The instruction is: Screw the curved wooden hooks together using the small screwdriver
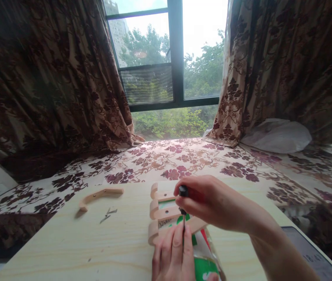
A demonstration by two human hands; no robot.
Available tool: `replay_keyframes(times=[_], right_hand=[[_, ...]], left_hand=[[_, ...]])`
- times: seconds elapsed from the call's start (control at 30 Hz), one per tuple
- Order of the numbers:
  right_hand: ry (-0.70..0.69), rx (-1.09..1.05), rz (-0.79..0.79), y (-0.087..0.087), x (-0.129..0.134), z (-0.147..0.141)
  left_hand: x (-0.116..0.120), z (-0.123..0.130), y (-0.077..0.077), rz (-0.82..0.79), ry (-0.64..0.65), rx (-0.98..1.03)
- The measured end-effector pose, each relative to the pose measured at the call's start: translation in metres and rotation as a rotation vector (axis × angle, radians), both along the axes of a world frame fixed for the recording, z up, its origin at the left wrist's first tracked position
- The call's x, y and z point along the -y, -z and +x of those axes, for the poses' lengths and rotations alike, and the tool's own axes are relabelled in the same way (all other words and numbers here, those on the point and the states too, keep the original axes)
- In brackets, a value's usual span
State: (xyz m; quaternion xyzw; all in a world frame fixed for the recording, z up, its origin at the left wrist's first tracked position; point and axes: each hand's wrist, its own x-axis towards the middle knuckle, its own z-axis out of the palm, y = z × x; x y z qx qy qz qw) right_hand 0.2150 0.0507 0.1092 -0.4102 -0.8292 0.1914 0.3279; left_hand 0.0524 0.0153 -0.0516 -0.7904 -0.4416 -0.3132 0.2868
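My right hand (202, 201) is closed around the black handle of a screwdriver (183, 191), which stands upright with its shaft pointing down. My left hand (173, 251) lies over the nearest bar of a pale wooden piece (167, 212) with rounded ends, its fingers extended beside the screwdriver shaft. The shaft's tip is hidden by the fingers. Two further bars with dark holes show behind. Beneath the wood lies a green, white and red package (205, 267), partly covered by my left hand.
On the light wooden table (51, 242), a curved wooden piece (101, 193) lies at the left, with several screws (107, 215) near it. A device with a display (309, 249) sits at the right edge. Behind are a flowered cloth (177, 156), curtains and a white plastic bag (277, 136).
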Motion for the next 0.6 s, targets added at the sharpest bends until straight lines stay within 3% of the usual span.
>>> replay_keyframes(times=[0.27,0.37,0.47,0.6], right_hand=[[0.089,0.006,0.052,0.0041,-0.0062,-0.0039],[0.041,-0.003,0.030,0.0023,-0.0040,-0.0029],[0.004,-0.006,0.030,0.0009,-0.0035,-0.0013],[0.071,0.011,0.065,0.0024,-0.0081,-0.0013]], left_hand=[[-0.0012,-0.0072,-0.0036,-0.028,0.023,-0.071],[-0.0013,-0.0095,-0.0066,-0.014,0.049,-0.130],[0.0000,-0.0071,-0.0059,-0.024,0.036,-0.099],[0.0016,-0.0028,-0.0017,-0.055,0.008,-0.054]])
